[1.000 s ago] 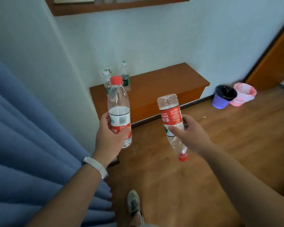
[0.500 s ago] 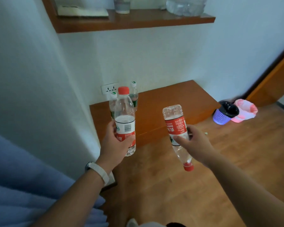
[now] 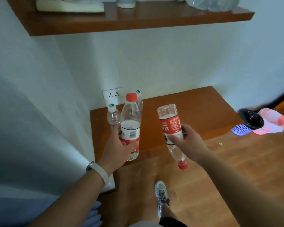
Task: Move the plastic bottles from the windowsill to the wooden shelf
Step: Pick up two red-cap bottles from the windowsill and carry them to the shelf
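My left hand (image 3: 120,149) grips an upright clear plastic bottle (image 3: 130,122) with a red cap and red label, about half full of water. My right hand (image 3: 189,143) holds a second red-labelled bottle (image 3: 169,125) upside down and tilted, its red cap pointing at the floor. Both bottles hang in the air just in front of the low wooden shelf (image 3: 195,112). Two smaller clear bottles with green-and-white caps (image 3: 112,115) (image 3: 138,99) stand at the shelf's back left corner, partly hidden behind the left-hand bottle.
A higher wooden shelf (image 3: 138,23) above holds a flat pale object, a cup base and a clear plastic item. A wall socket (image 3: 112,95) sits behind the small bottles. A purple bin (image 3: 241,128) and a pink bin (image 3: 272,123) stand on the floor at right. White wall juts out at left.
The view has come closer to the low shelf and tilted upward, so the blue curtain has nearly left the frame. Both hands keep the same hold on their bottles.
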